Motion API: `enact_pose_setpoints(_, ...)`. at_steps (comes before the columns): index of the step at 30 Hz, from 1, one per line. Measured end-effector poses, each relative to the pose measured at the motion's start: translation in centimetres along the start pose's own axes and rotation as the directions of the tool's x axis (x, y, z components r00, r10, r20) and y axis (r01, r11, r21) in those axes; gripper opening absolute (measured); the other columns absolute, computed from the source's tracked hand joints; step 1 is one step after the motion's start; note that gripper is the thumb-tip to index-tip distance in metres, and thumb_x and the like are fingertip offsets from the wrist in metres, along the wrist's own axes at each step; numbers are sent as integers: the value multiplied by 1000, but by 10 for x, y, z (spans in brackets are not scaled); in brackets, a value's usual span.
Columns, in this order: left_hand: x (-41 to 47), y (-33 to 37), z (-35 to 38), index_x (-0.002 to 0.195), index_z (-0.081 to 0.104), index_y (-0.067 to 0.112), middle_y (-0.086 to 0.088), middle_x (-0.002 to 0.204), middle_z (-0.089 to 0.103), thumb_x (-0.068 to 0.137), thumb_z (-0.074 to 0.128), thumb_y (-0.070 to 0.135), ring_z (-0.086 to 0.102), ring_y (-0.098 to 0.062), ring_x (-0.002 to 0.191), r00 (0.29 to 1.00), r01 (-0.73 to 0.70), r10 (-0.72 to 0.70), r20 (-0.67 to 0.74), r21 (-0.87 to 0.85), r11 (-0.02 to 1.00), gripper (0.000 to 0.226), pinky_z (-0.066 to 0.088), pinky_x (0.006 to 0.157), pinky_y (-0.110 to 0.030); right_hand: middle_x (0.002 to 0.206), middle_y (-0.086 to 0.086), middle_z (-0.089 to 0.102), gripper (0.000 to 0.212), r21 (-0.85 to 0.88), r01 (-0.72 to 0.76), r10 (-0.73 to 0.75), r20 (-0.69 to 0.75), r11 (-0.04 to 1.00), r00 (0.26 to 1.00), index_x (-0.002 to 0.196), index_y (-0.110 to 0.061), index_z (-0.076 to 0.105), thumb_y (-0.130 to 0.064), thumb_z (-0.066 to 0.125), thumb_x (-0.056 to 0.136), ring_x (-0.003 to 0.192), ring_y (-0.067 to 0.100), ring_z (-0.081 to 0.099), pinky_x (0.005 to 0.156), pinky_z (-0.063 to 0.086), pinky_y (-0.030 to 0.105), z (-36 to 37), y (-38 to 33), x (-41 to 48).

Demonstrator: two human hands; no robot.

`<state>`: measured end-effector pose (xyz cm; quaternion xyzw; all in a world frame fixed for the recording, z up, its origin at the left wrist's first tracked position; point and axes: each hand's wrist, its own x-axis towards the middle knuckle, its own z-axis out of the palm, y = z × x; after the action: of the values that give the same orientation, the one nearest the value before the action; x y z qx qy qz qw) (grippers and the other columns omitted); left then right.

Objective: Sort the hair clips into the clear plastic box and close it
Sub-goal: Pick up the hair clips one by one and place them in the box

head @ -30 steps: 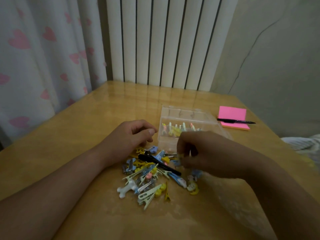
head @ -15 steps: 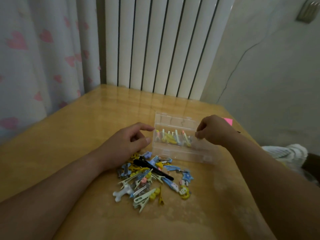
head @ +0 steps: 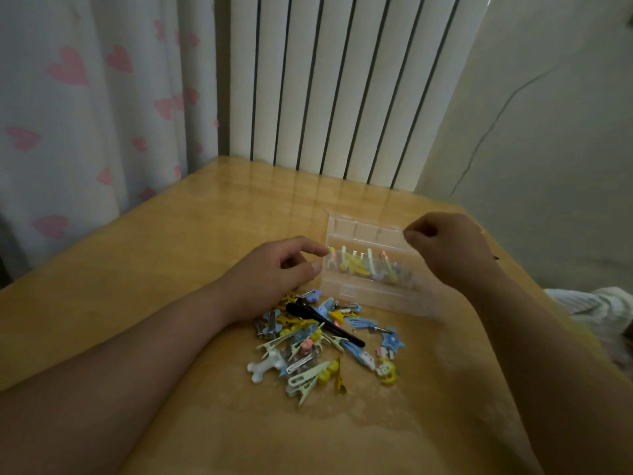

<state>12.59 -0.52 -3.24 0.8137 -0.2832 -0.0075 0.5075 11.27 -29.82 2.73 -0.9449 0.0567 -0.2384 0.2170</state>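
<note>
Head view, mid-sort: relaxed left hand (head: 274, 270) touches box (head: 371, 297) at centre; curled right hand (head: 448, 250) grip unclear; next, pinch one of the clips (head: 310, 371).

Clear plastic box (head: 373, 296) lies open, several pastel clips standing in it; loose hair clips (head: 318, 341) heaped just before it, a long black one across them.

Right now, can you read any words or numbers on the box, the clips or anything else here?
None: no readable text anywhere in this view.
The clear plastic box and the hair clips show no letters or numbers that I can make out.
The curtain carries only pink hearts, no writing.
</note>
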Motion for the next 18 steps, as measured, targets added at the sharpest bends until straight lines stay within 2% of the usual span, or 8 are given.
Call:
enact_pose_setpoints(2, -1, 0, 0, 126, 71, 45, -4, 103, 75, 105, 63, 36, 70, -23, 95, 1000, 8, -8, 16, 12, 1000, 24, 57, 92, -44, 91, -13, 71, 9, 181, 76, -69, -45, 981, 997, 101, -24, 77, -24, 68, 100, 83, -2, 63, 67, 43, 15, 1, -14, -20)
enact_pose_setpoints(4, -2, 0, 0, 125, 73, 45, -3, 108, 76, 105, 62, 37, 71, -21, 101, 999, 16, -17, 36, 26, 1000, 23, 57, 96, -45, 91, -17, 72, 8, 267, 150, -152, -13, 952, 988, 102, -27, 76, -25, 69, 100, 85, -1, 66, 72, 49, 18, 6, -28, -40)
enact_pose_setpoints(6, -2, 0, 0, 123, 74, 44, 1, 110, 77, 105, 62, 37, 72, -16, 103, 999, 18, -20, 42, 44, 999, 22, 58, 96, -42, 90, -17, 72, 8, 268, 219, -245, 64, 938, 967, 102, -29, 77, -25, 70, 99, 85, 0, 66, 75, 54, 22, 11, -36, -54)
enact_pose_setpoints(7, -2, 1, -1, 122, 75, 42, 5, 109, 77, 105, 62, 35, 72, -11, 102, 999, 18, -20, 41, 47, 999, 22, 58, 94, -36, 89, -18, 71, 8, 262, 242, -281, 119, 934, 952, 102, -31, 77, -26, 71, 98, 84, 0, 66, 74, 54, 22, 12, -38, -59)
enact_pose_setpoints(10, -3, 4, -1, 122, 76, 35, 11, 103, 78, 106, 62, 29, 72, -1, 97, 999, 21, -22, 40, 23, 1000, 22, 53, 86, -20, 85, -20, 68, 7, 218, 287, -345, 309, 933, 886, 100, -37, 76, -31, 72, 97, 82, -3, 63, 66, 45, 14, 7, -43, -68)
enact_pose_setpoints(14, -4, 4, -2, 122, 77, 35, 7, 101, 79, 107, 61, 28, 72, -3, 92, 999, 29, -30, 37, 18, 999, 23, 52, 83, -17, 85, -17, 68, 7, 197, 323, -378, 493, 926, 784, 101, -37, 74, -34, 75, 94, 77, 0, 65, 59, 49, 16, 4, -48, -72)
enact_pose_setpoints(18, -4, 5, -2, 121, 77, 34, 4, 100, 79, 107, 60, 27, 71, -4, 90, 999, 34, -34, 36, 4, 999, 23, 54, 83, -16, 87, -12, 68, 8, 219, 342, -403, 594, 914, 696, 100, -36, 73, -37, 76, 92, 77, 2, 64, 62, 49, 18, 1, -52, -76)
